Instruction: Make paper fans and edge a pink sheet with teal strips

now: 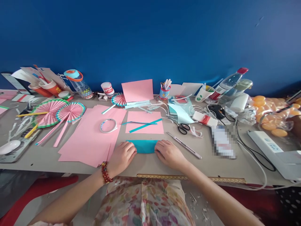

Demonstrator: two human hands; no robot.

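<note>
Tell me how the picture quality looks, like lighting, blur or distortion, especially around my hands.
Head view: left hand, right hand and blue paper look reasonably sharp; head view: the wall pales toward the upper right; head view: the red-capped bottle leans outward, probably wide-angle distortion; head view: coarse pixelation hides an item right of the knife.

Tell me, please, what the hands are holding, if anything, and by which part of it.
The blue paper: the left hand holds its left end, the right hand its right end.
</note>
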